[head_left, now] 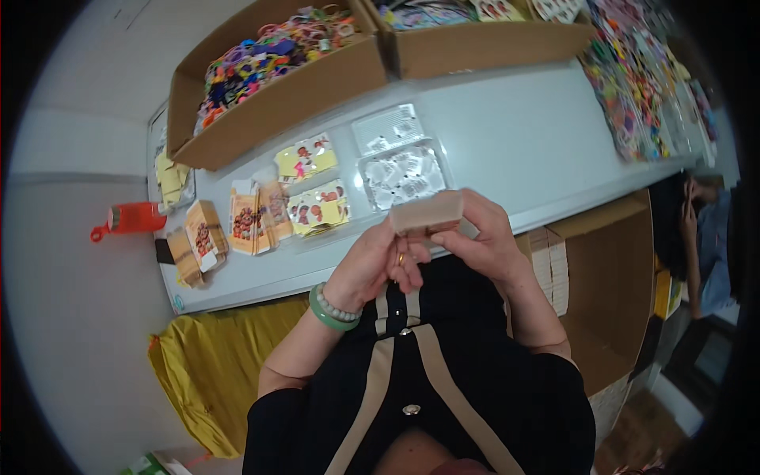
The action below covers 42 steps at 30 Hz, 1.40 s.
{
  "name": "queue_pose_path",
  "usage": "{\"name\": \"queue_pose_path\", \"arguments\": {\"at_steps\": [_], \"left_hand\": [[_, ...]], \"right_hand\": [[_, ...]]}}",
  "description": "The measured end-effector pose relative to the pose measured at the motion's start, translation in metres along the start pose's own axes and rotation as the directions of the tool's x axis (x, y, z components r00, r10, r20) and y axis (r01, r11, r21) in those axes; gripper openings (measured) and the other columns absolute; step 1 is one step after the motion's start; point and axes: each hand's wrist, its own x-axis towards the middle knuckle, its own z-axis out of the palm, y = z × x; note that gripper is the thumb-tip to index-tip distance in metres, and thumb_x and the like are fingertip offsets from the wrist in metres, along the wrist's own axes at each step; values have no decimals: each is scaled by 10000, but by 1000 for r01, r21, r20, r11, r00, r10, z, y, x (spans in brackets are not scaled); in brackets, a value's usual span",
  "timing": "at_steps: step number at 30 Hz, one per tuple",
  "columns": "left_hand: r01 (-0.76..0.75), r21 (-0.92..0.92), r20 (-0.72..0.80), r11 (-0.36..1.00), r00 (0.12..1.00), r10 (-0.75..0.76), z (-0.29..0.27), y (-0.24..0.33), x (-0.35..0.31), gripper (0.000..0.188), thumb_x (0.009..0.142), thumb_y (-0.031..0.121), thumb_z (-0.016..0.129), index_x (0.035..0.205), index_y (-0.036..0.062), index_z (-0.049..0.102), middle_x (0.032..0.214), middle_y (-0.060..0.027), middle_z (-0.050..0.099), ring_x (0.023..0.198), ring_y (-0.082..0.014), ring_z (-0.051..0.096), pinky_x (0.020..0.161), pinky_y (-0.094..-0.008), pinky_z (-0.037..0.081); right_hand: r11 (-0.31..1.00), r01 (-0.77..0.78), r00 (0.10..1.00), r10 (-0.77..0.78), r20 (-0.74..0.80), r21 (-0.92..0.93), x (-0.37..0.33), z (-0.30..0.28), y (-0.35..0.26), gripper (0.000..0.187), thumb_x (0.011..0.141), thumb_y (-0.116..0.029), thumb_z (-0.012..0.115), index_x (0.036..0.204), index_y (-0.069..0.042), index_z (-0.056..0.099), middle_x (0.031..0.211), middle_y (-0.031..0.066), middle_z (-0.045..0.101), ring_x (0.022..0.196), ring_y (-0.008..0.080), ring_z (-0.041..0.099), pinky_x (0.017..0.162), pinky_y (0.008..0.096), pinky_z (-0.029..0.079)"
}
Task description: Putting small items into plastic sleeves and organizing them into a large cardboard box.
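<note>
A small pale box point(427, 212) is held up over the table's front edge, in front of my body. My right hand point(492, 241) grips its right end, with the thumb on the near side. At the box's left end, my left hand point(370, 261) is closed around it with the fingers curled below; part of its thumb is hidden. Just beyond the hands lies a clear tray point(404, 176) of small clear plastic packets, with another clear tray point(388, 128) behind it. Printed yellow cards sit in two stacks, a far one point(307, 158) and a near one point(319, 207), left of the trays.
Flat orange printed cartons point(252, 218) lie at the table's left. Cardboard boxes of colourful hair ties point(277, 59) and packaged goods point(491, 47) line the back. Bagged items point(633, 87) are at far right. An open carton point(598, 293) stands below right; another person's arm point(691, 245) shows beyond.
</note>
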Motion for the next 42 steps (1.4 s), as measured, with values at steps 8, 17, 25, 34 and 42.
{"name": "queue_pose_path", "arguments": {"at_steps": [8,17,25,34,42], "left_hand": [[-362,342,-123,867,898,423,-18,0,-44,509,958,414,447,1244,-6,482,1172,-64,566,1072,-122,519,960,-298,386],[-421,-63,-143,905,901,409,-47,-27,-50,355,939,206,538,1224,-2,504,1117,-61,601,1023,-119,570,898,-277,464],[-445,79,-87,892,889,450,-48,-35,-53,307,936,162,535,1191,-8,512,1097,-60,601,990,-111,573,868,-266,474],[-494,233,-267,838,796,544,-84,-24,-79,262,902,57,516,1153,-19,507,1036,-36,596,945,-80,549,835,-241,444],[-496,256,-238,830,800,551,-79,17,-71,261,884,65,572,1130,-14,534,1069,-36,602,967,-85,553,870,-254,436]], "right_hand": [[941,-312,943,290,162,131,12,54,-15,394,771,-133,684,1128,-4,577,988,57,644,911,126,585,830,279,453],[822,-402,915,374,150,404,4,84,-14,358,869,-94,601,1192,8,486,1047,62,608,947,109,567,826,254,459],[880,-346,938,336,89,327,-10,82,3,321,856,11,561,1168,9,488,1021,63,600,937,111,575,805,248,472],[958,-32,994,59,88,-284,66,45,-25,214,844,-75,600,1045,-4,594,929,111,654,812,209,635,733,285,493],[767,-89,920,-180,-347,-636,220,-66,-2,174,825,-107,591,952,2,641,794,116,659,738,174,626,686,279,484]]}}
